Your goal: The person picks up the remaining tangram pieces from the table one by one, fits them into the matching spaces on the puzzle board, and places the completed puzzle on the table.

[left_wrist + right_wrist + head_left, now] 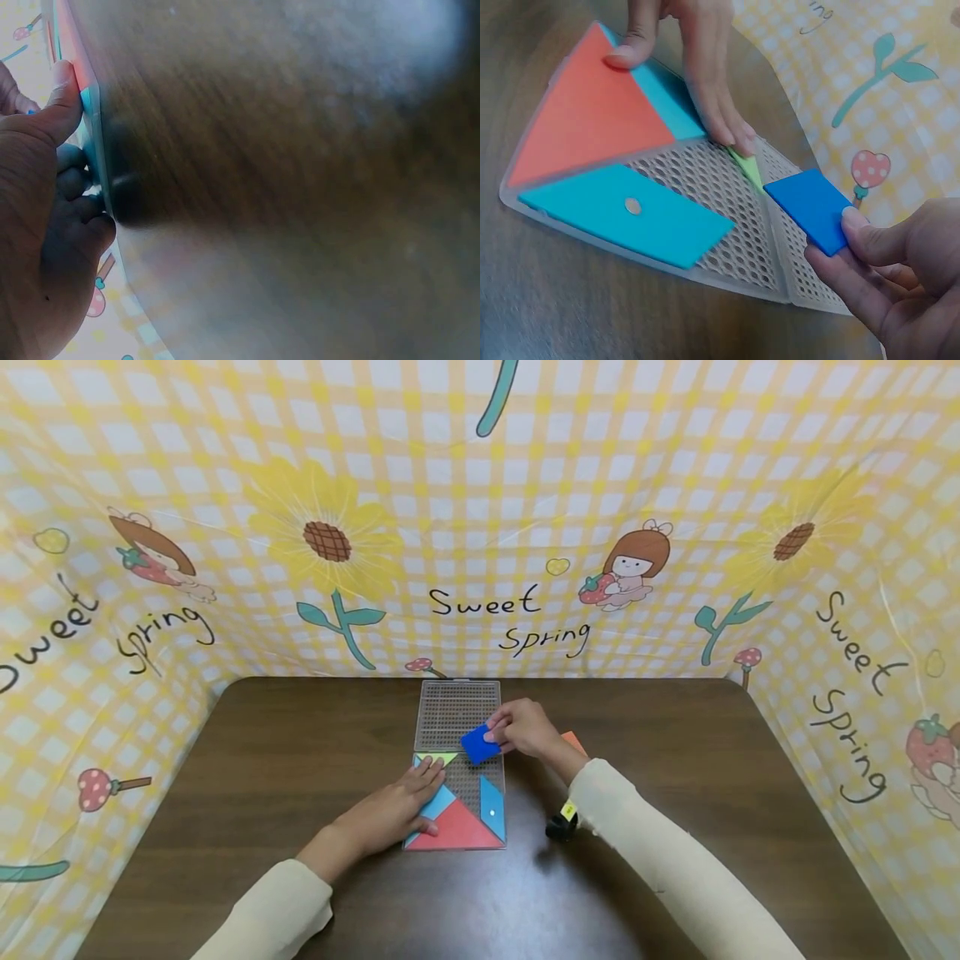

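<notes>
My right hand pinches a dark blue square tangram piece between thumb and fingers, holding it tilted above the hinged clear case. My left hand rests on the case's near half, fingertips on a small green triangle and thumb on the big red triangle. A light blue triangle is partly covered by that hand. Along the case's right side lies a light blue parallelogram with a small pale spot on it. Bare perforated base shows between the pieces.
The case's far half lies flat and shows its perforated surface. An orange piece on the brown table is partly hidden by my right forearm. A black device with a yellow tag hangs at that wrist. Patterned cloth surrounds the table.
</notes>
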{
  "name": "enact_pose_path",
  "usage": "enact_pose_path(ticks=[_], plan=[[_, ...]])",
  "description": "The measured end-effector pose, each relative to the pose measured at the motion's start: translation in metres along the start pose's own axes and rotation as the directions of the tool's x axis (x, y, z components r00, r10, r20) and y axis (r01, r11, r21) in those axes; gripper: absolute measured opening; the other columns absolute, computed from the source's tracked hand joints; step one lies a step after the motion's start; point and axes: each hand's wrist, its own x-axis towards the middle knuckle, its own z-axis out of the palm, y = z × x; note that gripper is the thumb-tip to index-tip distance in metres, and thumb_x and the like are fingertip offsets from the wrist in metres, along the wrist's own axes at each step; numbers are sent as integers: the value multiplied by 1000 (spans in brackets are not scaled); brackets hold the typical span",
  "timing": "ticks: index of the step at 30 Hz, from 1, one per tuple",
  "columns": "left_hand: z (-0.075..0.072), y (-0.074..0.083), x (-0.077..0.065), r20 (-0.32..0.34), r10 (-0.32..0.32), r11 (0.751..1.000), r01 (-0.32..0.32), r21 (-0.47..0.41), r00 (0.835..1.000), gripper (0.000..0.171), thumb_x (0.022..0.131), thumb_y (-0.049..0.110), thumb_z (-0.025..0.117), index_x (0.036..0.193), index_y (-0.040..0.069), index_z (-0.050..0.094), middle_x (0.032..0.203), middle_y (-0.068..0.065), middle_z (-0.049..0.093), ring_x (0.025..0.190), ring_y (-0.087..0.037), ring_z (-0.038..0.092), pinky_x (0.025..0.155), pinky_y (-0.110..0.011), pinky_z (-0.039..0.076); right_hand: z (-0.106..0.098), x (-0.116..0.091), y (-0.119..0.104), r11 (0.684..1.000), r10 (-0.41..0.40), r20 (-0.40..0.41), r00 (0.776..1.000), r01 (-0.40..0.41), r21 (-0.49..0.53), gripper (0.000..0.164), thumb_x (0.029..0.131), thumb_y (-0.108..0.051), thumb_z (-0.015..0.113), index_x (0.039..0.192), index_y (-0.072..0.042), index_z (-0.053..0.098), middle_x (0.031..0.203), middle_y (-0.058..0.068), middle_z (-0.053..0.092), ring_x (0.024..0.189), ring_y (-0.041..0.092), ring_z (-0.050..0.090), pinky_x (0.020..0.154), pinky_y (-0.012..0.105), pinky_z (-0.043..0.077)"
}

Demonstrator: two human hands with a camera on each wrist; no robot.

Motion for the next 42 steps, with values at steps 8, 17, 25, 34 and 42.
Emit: enact_pose_path(ticks=[8,17,25,34,42], plan=[[3,-2,3,-14,17,1000,-16,14,1000,81,92,53,55,153,11,23,161,-6,17,150,-26,11,118,-43,23,15,-2,-2,996,-9,30,999,12,-83,13,81,-5,76,92,-1,72,83,12,71,67,19,70,62,35,60],[2,0,0,2,-19,1000,19,2,1000,81,91,55,53,153,12,23,162,-4,15,150,-25,9,117,-44,25,25,-5,-6,984,-30,74,997,42,-174,15,81,-7,77,93,1,74,84,12,71,69,20,71,61,35,60],[1,2,-1,0,-15,1000,15,-8,1000,80,92,54,53,152,11,24,162,-5,15,150,-25,9,117,-44,25,40,-7,-3,981,-29,90,996,45,-186,15,80,-6,77,93,2,74,80,10,72,68,19,71,58,27,58],[-2,2,-1,-2,-16,1000,16,-13,1000,80,91,54,55,152,10,26,161,-6,17,150,-26,11,116,-45,27,50,-8,-6,899,-156,2,988,143,-415,10,81,-14,78,83,-5,75,75,3,70,60,10,60,51,20,50],[-1,1,-2,3,-16,1000,16,-7,1000,80,91,54,53,152,11,25,162,-5,15,150,-26,9,117,-44,26,54,-11,-6,872,-175,-57,983,128,-473,9,80,-17,79,80,-8,77,76,0,72,70,11,64,61,23,55]])
